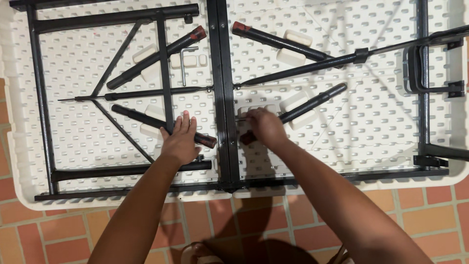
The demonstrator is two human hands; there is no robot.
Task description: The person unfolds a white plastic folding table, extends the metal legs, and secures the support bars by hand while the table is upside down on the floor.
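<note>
While the white folding table (342, 132) lies upside down on the red tile floor (430, 215), the right hand (265, 128) is curled tight around the near end of a black leg tube (312, 102) just right of the centre hinge bar (224, 98), the tube running off toward two o'clock. Over at nine o'clock from it, the left hand (181, 140) presses flat, fingers spread and gripping nothing, on another black tube with a reddish cap (161, 124). A bent hex key (183, 61) rests at eleven o'clock, well apart.

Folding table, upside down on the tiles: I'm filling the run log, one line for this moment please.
left hand: flat on stowed leg | right hand: gripping leg end | folding table: underside up
</note>
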